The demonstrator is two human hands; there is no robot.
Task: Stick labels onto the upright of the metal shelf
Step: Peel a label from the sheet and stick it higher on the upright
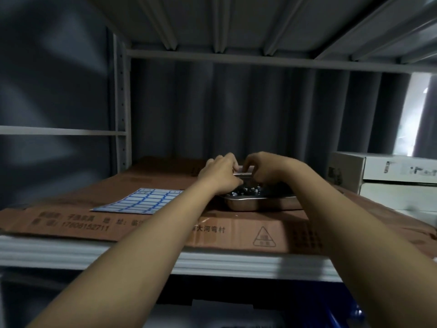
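Up at about twelve o'clock from the middle of the view, both hands meet over a flat brown cardboard sheet (236, 229) that lies on the shelf board; the left hand (218, 174) and the right hand (262, 170) each have their fingers curled in and pinched on a small pale flat piece (243, 172) held between them, though blur hides whether it is a label or something else; the two hands sit just beside each other, almost touching. Directly under them, toward five o'clock from the left hand, a shiny metal tray (262, 202) rests on the cardboard with a heap of small dark bits (246, 191) in it; what those bits are cannot be told. At nine o'clock from the tray, near it but apart, the label sheet (139, 201) lies flat on the cardboard, white labels edged in blue, in rows. The shelf upright (123, 102), pale grey metal with a line of holes, stands at ten o'clock from the hands, well apart from them. Off at three o'clock, a white carton (383, 174) sits on the same shelf level; overhead, the ribbed underside of the next shelf (212, 22) fills the top of the view.
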